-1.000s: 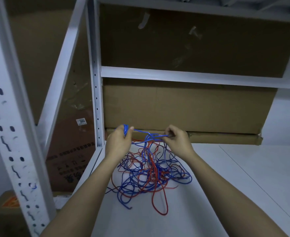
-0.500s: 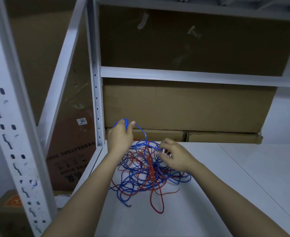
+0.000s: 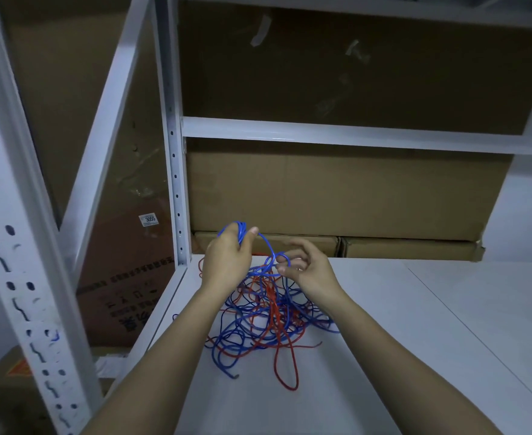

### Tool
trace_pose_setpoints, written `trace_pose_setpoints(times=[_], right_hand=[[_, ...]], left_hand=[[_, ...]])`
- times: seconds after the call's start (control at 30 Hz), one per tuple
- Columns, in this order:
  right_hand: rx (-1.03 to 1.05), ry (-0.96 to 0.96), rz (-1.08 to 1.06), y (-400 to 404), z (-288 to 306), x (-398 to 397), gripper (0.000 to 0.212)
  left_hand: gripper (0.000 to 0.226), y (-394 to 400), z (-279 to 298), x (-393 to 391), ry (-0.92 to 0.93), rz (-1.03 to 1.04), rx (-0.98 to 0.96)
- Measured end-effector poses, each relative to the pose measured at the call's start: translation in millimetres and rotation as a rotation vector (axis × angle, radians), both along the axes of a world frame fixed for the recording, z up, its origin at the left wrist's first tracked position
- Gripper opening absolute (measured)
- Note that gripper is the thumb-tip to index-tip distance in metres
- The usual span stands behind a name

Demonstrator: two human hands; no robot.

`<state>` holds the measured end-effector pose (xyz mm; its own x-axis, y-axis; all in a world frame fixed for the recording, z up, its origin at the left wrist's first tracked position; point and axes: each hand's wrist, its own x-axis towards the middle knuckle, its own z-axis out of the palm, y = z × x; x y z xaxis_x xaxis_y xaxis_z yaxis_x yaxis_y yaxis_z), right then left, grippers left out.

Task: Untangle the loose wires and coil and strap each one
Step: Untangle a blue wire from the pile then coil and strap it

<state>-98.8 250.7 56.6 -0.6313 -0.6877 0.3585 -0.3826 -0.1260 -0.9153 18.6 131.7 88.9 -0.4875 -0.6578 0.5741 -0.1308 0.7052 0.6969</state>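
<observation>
Blue wires [image 3: 260,309], red wires [image 3: 285,368], white shelf [image 3: 415,340], brown boxes [image 3: 336,196]

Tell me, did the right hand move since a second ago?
Yes. The right hand dropped from level with the flat cardboard boxes toward the wire tangle, then edged back up.

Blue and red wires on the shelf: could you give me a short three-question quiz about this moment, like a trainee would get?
1. True or false: the left hand holds gathered loops of blue wire.
2. Which colours make up the tangle?
A. blue and red
B. green and yellow
C. black and white
3. What surface does the tangle lie on?

Key:
1. True.
2. A.
3. The white shelf, in front of the cardboard boxes.
</observation>
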Motion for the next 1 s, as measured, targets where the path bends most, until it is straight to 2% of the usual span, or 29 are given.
trace_pose_setpoints(times=[0.07,0.17,0.23,0.37,0.43,0.53,0.63,0.7,0.77,0.83,0.9,1.0], right_hand=[[0.074,0.176,-0.063,-1,2,-2,0.038],[0.232,0.644,-0.182,-4,-1,-7,0.028],[0.282,0.745,-0.238,-7,-5,-7,0.03],[0.264,0.537,-0.284,-12,-16,-4,0.043],[0.166,0.487,-0.271,-13,-20,1,0.045],[0.03,0.436,-0.089,-16,-17,13,0.04],[0.126,0.433,0.108,-18,-16,19,0.031],[0.126,0.291,0.206,-16,-17,23,0.029],[0.092,0.207,0.217,-18,-20,28,0.024],[0.112,0.263,0.114,-23,-26,29,0.023],[0.155,0.275,0.042,-26,-31,27,0.028],[0.109,0.157,-0.065,-26,-32,18,0.033]], left_hand=[[0.044,2,-1,1,0.018,-0.02,0.001],[0.045,4,-1,3,0.049,-0.062,0.023],[0.045,3,-1,4,0.066,-0.079,0.042],[0.047,-1,-2,8,0.065,-0.091,0.04],[0.047,-4,-4,8,0.054,-0.09,0.034],[0.047,-5,-8,9,0.042,-0.109,0.036],[0.044,-5,-7,8,0.082,-0.134,0.17],[0.042,-7,-5,9,0.099,-0.143,0.26],[0.042,-10,-3,11,0.087,-0.157,0.305],[0.042,-12,-1,12,0.133,-0.256,0.469],[0.04,-15,2,15,0.198,-0.458,0.749],[0.041,-19,2,24,0.269,-0.783,1.112]])
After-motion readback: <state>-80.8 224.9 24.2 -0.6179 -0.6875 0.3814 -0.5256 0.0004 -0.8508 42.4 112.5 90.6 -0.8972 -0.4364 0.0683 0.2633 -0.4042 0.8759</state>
